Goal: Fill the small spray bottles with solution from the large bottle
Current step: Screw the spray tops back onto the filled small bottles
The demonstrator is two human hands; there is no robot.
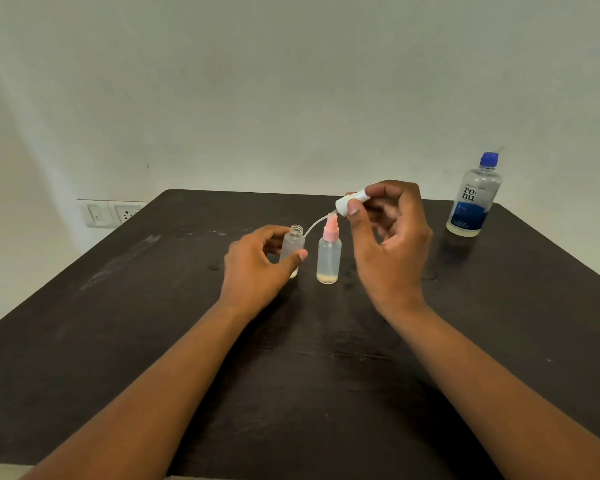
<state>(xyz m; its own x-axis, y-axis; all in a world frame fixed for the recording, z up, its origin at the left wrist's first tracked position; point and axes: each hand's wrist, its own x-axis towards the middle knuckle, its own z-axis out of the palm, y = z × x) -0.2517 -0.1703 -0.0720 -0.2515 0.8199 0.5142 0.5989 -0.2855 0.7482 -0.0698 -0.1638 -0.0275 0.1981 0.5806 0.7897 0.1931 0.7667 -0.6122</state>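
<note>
Frosted plastic makes up the open spray bottle [293, 249], which stands on the dark bench [153, 341] with the left hand [257, 268] wrapped round its body. The right hand [385, 237] pinches the white spray head [350, 202] above and to the right, its thin tube [317, 225] trailing toward the open neck.

The tube looks likely to drip on the bench, or to brush the pink-capped bottle [329, 259] standing just beside and tip it. A loose grip on the light open bottle could also topple it once pouring begins.

The open bottle shows little or nothing inside; the hand hides its lower part. The pink-capped one holds a shallow pale layer at the bottom. The large bottle [473, 199], blue cap on, stands well apart at the far right, with a low yellowish layer of solution.
</note>
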